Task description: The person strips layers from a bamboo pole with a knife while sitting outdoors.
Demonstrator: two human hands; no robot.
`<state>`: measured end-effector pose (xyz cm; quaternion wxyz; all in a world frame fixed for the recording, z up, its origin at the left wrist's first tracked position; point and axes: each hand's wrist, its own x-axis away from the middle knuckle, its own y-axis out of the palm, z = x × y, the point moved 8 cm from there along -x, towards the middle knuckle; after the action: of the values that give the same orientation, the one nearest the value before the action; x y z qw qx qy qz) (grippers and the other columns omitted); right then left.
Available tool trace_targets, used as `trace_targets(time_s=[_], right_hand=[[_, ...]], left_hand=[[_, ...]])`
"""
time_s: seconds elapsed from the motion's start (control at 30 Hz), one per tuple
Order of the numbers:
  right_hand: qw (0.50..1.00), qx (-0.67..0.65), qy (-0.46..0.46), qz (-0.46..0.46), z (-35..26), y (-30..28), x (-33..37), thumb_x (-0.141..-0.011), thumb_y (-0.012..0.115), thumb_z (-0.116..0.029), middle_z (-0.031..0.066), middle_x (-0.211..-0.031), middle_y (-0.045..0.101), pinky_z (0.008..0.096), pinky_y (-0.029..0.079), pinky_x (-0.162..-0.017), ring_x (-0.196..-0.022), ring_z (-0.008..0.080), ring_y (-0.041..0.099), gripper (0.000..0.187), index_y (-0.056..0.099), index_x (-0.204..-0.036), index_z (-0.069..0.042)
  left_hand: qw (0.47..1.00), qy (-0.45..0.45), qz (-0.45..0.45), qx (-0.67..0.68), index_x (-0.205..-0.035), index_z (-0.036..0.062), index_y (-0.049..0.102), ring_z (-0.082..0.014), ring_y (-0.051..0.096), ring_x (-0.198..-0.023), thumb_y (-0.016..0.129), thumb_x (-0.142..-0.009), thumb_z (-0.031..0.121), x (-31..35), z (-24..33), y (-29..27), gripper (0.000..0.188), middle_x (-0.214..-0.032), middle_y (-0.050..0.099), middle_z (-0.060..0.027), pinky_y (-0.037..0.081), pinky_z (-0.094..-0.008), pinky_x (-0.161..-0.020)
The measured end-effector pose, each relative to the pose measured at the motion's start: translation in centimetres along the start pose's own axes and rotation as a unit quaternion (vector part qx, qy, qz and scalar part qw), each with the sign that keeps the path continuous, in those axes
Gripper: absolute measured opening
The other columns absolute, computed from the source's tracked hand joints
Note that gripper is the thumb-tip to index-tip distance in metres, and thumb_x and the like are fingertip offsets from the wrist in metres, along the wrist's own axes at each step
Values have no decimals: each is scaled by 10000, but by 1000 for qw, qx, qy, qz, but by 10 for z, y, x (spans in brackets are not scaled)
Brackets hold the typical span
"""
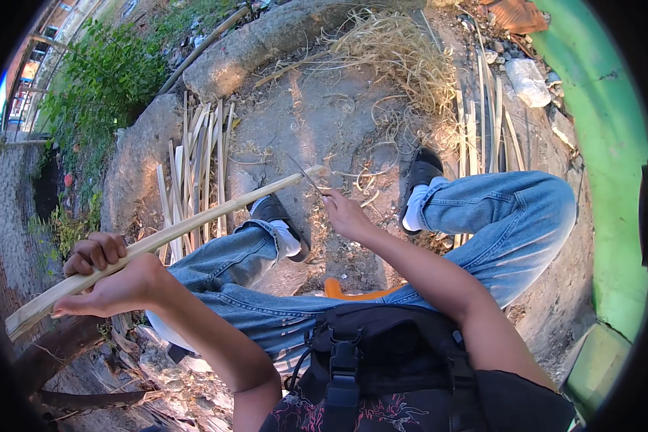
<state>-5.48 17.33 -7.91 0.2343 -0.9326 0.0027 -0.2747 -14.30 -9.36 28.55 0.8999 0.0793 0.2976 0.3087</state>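
A long, pale wooden strip [216, 209] runs slantwise from the lower left up to the middle, over my left leg. My left hand [126, 283] is closed around it near its thick near end, fingers curled over the top edge. In my right hand [347, 217] is a knife [304, 171] with a thin, narrow blade; its handle is hidden in my fist. The blade crosses the strip close to its far end; whether it is cutting in cannot be told.
More strips [194, 158] lie in a loose bundle at the left, others [475, 129] at the right. Curly shavings [403, 50] are heaped at the back. A stone kerb [266, 43], bushes [108, 72] and a green wall [590, 108] surround the spot. Something orange [353, 291] shows between my legs.
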Motion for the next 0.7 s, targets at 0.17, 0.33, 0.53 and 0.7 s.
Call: trace_targets(time_s=[0.17, 0.33, 0.53, 0.7], right_hand=[[999, -36, 15, 21, 29, 1, -4, -965, 349, -342, 243, -932, 641, 504, 446, -829, -927, 419, 602, 404, 474, -1272, -112], [1000, 9, 25, 3, 10, -3, 1, -976, 349, -395, 219, -986, 643, 452, 457, -838, -944, 374, 620, 415, 461, -1310, -174], [976, -57, -212, 2, -91, 1, 45, -979, 362, -367, 226, -762, 631, 494, 473, -695, -769, 418, 626, 365, 459, -1295, -210], [989, 73, 124, -23, 96, 3, -11, -977, 377, -321, 228, -939, 654, 442, 486, -781, -855, 390, 645, 427, 454, -1325, -86]], left_hand=[[997, -36, -13, 65, -645, 129, 351, -126, 291, -504, 292, -903, 690, -9, -11, 0, 620, -581, 332, -18, 223, -278, -449], [995, -63, -32, 74, -662, 128, 433, -98, 284, -439, 317, -880, 713, -1, -13, 8, 635, -526, 325, 4, 210, -240, -412], [999, 7, 34, 17, -631, 146, 370, -66, 219, -384, 309, -880, 718, 1, 1, 6, 627, -485, 262, 28, 140, -219, -363], [998, 3, 55, -12, -634, 149, 332, -64, 220, -387, 303, -882, 718, 2, -4, 10, 622, -488, 249, 30, 146, -212, -370]])
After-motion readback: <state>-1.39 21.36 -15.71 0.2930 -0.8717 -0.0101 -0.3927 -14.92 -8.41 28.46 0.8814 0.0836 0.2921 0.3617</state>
